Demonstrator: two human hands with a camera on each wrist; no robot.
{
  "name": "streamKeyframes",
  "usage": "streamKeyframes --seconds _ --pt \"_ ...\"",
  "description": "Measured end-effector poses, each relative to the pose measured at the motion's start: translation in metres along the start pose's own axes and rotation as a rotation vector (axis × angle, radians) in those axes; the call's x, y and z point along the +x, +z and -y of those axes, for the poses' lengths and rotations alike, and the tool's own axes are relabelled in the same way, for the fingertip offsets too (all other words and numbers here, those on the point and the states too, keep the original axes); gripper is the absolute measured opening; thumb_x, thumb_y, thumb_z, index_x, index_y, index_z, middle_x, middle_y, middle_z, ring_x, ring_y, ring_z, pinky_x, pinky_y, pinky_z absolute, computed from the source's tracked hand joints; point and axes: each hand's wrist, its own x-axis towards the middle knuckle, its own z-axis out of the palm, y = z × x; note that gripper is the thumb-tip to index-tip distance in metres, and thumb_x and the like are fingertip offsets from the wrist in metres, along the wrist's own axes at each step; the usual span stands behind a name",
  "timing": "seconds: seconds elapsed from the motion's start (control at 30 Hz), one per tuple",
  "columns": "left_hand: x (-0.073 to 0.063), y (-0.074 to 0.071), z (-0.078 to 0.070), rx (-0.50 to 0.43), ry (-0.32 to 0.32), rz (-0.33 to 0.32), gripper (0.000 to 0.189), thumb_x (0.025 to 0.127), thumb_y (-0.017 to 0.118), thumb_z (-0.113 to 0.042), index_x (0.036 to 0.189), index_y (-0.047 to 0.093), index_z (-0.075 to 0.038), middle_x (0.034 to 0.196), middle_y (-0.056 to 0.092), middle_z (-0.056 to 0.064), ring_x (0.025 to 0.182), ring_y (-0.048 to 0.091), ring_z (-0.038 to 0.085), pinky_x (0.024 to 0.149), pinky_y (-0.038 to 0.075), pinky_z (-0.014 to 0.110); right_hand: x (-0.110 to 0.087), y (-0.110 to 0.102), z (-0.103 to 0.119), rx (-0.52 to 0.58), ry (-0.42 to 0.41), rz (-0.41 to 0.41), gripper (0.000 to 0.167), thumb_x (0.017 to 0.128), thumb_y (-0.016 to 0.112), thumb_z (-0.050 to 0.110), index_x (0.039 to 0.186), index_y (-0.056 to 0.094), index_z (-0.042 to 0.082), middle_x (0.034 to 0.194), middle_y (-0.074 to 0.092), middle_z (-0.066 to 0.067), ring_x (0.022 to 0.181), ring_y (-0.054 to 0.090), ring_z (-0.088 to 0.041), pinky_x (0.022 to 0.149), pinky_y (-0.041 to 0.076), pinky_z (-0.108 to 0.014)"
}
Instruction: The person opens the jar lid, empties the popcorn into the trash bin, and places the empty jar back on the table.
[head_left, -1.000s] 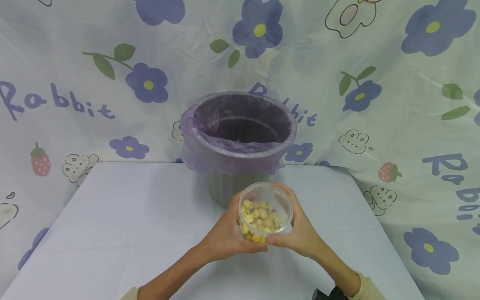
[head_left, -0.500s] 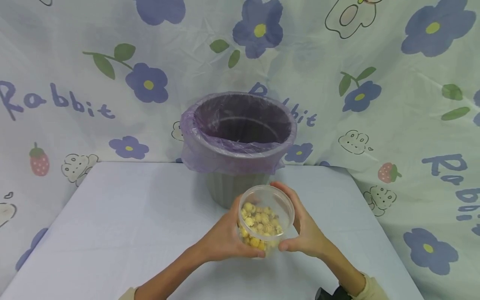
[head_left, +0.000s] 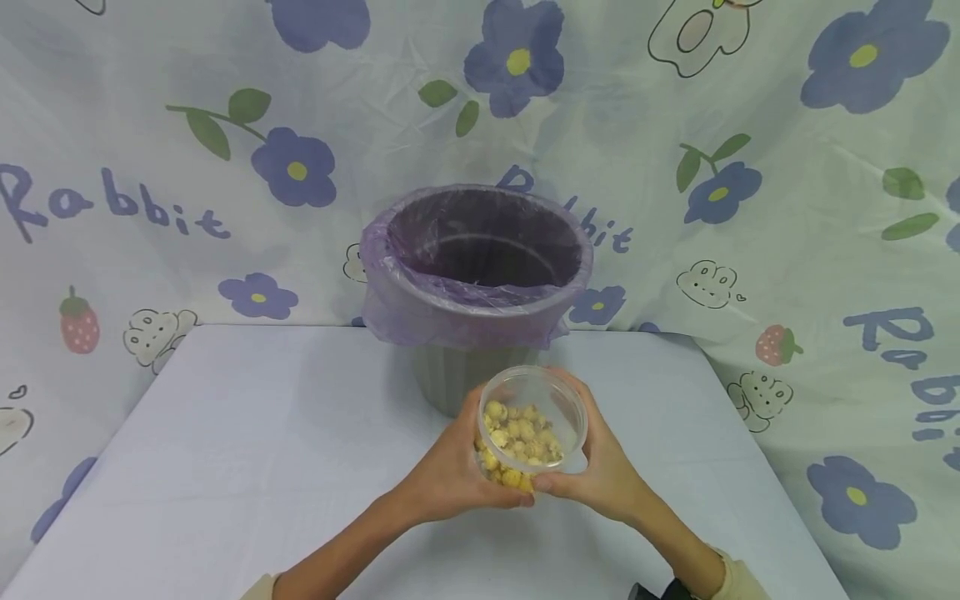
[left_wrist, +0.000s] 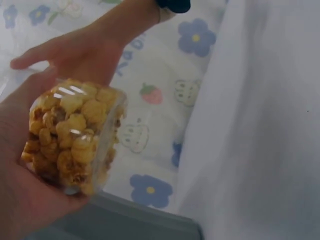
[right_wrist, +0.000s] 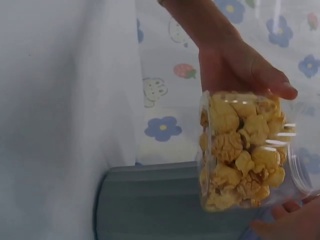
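Observation:
A clear plastic jar [head_left: 531, 392] of yellow popcorn [head_left: 517, 433] is held up over the table in front of the bin, its round rim facing the head camera. On its left side my left hand [head_left: 448, 471] grips it, thumb along the lower front. My right hand [head_left: 603, 467] wraps the right side, its thumb touching the jar low down and its fingers partly hidden behind. Golden clusters of popcorn [right_wrist: 245, 150] press against the jar's wall in the right wrist view. The left wrist view shows the same jar [left_wrist: 75, 135] lying tilted in the left hand.
Just behind the jar stands a grey bin [head_left: 468, 375], lined with a purple plastic bag [head_left: 465, 321] folded over its rim. A white cloth covers the table [head_left: 247, 467]. Behind hangs a flowered curtain [head_left: 420, 150]. A dark device [head_left: 663, 590] sits by my right wrist.
Half a second ago the right thumb stood off the jar; now it is back against it. The jar dipped slightly and rose again. The bin has not moved.

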Motion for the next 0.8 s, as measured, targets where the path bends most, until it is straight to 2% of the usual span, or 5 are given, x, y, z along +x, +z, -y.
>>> streamKeyframes --seconds 0.17,0.4,0.5,0.6,0.8 --pt "-0.003 -0.004 -0.003 0.011 -0.026 0.073 0.120 0.062 0.096 -0.020 0.154 0.019 -0.026 0.145 0.042 -0.001 0.126 0.048 0.017 0.107 0.038 0.047 0.000 -0.013 0.001 0.078 -0.026 0.156 0.099 0.083 0.082 0.034 0.157 0.021 0.011 0.156 0.030 -0.017 0.137 0.033 -0.040 0.109 0.036 -0.045" --pt "-0.004 -0.006 -0.004 0.006 -0.027 0.166 0.121 0.063 0.096 -0.023 0.154 0.017 -0.030 0.146 0.041 -0.004 0.128 0.046 0.015 0.109 0.036 0.047 -0.002 -0.023 -0.003 0.170 -0.026 0.288 0.103 0.085 0.079 0.032 0.159 0.012 0.007 0.154 0.026 -0.025 0.139 0.030 -0.037 0.110 0.035 -0.040" --pt "-0.003 -0.005 -0.003 0.012 -0.018 0.126 0.121 0.064 0.095 -0.023 0.155 0.016 -0.030 0.145 0.042 -0.002 0.126 0.048 0.015 0.108 0.037 0.046 -0.002 -0.021 -0.003 0.158 -0.022 0.236 0.109 0.084 0.080 0.044 0.160 0.009 0.010 0.156 0.024 -0.022 0.140 0.028 -0.039 0.110 0.033 -0.043" --pt "-0.002 -0.003 -0.002 0.009 -0.014 0.061 0.120 0.065 0.095 -0.022 0.155 0.015 -0.029 0.144 0.044 -0.001 0.124 0.050 0.016 0.106 0.038 0.047 -0.004 -0.014 -0.003 0.084 -0.020 0.125 0.111 0.081 0.080 0.052 0.160 0.011 0.015 0.157 0.025 -0.018 0.139 0.028 -0.040 0.109 0.028 -0.059" --pt "0.001 0.004 0.002 0.004 -0.011 -0.029 0.120 0.065 0.095 -0.022 0.156 0.016 -0.026 0.147 0.041 0.001 0.127 0.047 0.018 0.107 0.038 0.049 -0.005 0.003 -0.001 -0.034 -0.001 -0.071 0.107 0.077 0.085 0.045 0.158 0.020 0.019 0.154 0.035 -0.011 0.137 0.032 -0.038 0.102 0.020 -0.074"
